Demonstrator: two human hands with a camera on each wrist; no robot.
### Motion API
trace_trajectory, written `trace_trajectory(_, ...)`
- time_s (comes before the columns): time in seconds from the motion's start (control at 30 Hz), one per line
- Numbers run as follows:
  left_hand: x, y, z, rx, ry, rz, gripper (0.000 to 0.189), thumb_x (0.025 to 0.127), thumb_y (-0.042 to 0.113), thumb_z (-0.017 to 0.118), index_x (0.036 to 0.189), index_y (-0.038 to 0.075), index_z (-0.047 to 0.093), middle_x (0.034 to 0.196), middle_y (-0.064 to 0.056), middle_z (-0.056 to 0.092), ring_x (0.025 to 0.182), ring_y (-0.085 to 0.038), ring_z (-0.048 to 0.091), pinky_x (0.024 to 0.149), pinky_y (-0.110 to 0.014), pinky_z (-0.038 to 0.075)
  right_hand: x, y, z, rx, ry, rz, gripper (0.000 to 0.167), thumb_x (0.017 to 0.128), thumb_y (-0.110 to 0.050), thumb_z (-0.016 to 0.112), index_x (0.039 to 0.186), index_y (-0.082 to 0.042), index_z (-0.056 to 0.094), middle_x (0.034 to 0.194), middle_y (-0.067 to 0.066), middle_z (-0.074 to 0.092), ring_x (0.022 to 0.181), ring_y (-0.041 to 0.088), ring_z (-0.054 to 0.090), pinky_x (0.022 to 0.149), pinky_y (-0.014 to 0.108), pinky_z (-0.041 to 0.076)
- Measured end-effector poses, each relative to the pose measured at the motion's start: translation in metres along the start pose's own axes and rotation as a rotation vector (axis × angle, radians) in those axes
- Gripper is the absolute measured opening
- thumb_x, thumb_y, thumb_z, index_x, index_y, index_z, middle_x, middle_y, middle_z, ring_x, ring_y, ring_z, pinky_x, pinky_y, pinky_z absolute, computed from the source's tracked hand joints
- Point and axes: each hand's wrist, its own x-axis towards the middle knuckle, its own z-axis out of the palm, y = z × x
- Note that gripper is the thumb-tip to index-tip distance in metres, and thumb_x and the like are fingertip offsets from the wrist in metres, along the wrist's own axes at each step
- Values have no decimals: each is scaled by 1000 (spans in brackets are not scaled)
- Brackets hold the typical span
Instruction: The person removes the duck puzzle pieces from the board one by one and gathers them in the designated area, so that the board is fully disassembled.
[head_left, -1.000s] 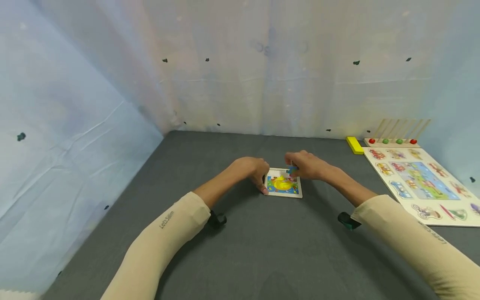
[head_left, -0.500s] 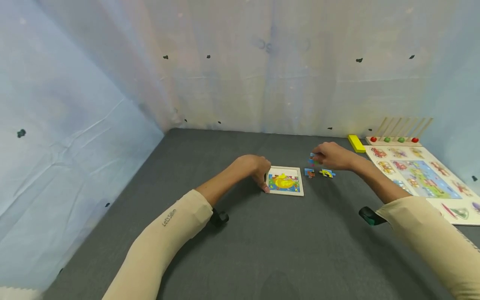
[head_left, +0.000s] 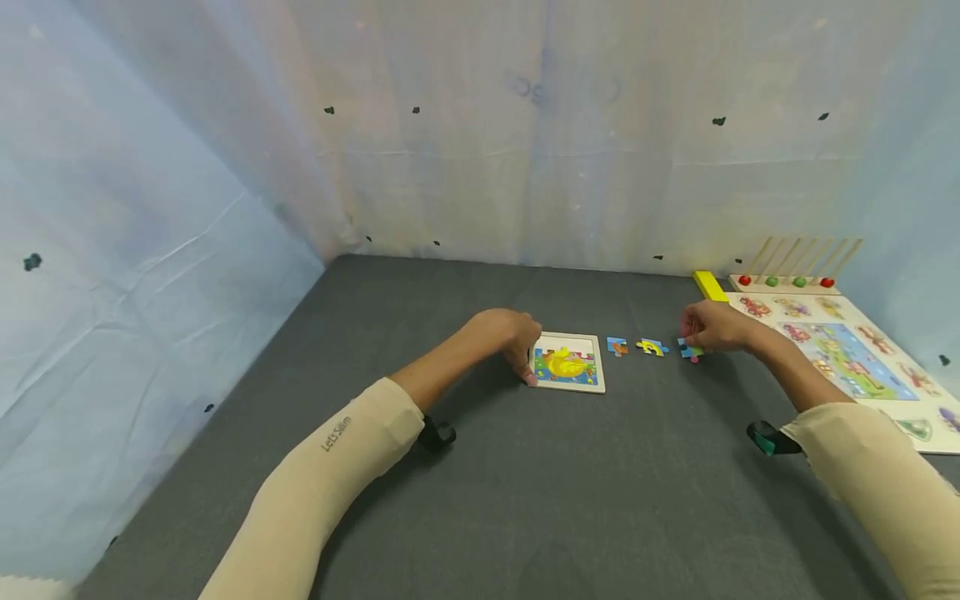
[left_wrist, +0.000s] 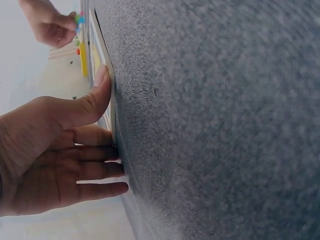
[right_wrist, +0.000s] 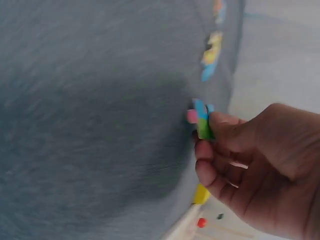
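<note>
In the head view, a small square jigsaw puzzle [head_left: 566, 367] with a pale frame and a yellow bird picture lies flat on the table. The upper part of its picture is bare. My left hand [head_left: 516, 343] grips the frame's left edge; the left wrist view shows the thumb [left_wrist: 101, 82] on the rim and the index finger against the side. To the right, my right hand [head_left: 716, 327] pinches a blue, green and pink puzzle piece [right_wrist: 202, 120] between thumb and fingers, low over the table. Two loose pieces, one blue-orange [head_left: 617, 347] and one yellow-blue [head_left: 652, 347], lie between puzzle and right hand.
A large picture board [head_left: 847, 358] lies at the right, partly behind the right forearm. Beyond it stands a wooden peg rack [head_left: 787, 287] with red and green beads, beside a yellow block [head_left: 709, 286]. Pale sheeting [head_left: 525, 167] rises behind the dark table [head_left: 525, 500].
My right hand has moved right from the puzzle, past the two loose pieces, carrying the puzzle piece. The left hand stays on the frame.
</note>
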Motion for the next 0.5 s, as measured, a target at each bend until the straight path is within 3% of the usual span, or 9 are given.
trace_trajectory(0.1,-2,1,-2,3,2,-1,88,86,69,74,147,9,54,130,-4,64,100,-15,51,91,-32,46,1,6,3,-49,-14,24,10,95,0,68,93,5,59,80,11,62,67,17,56,61,30,47)
trace_trajectory(0.3,-4,2,-4,18,3,3,86,87,70,73,145,10,55,125,-3,64,98,-14,50,87,-31,45,1,7,5,-168,32,-7,15,92,-2,73,88,1,59,80,9,58,71,19,53,65,33,42)
trace_trajectory(0.5,-3,4,-4,7,-36,-7,86,87,70,72,146,11,54,125,-2,61,99,-14,50,88,-30,44,2,6,6,-229,-34,32,17,93,-6,74,89,1,59,82,9,57,74,21,52,68,34,43)
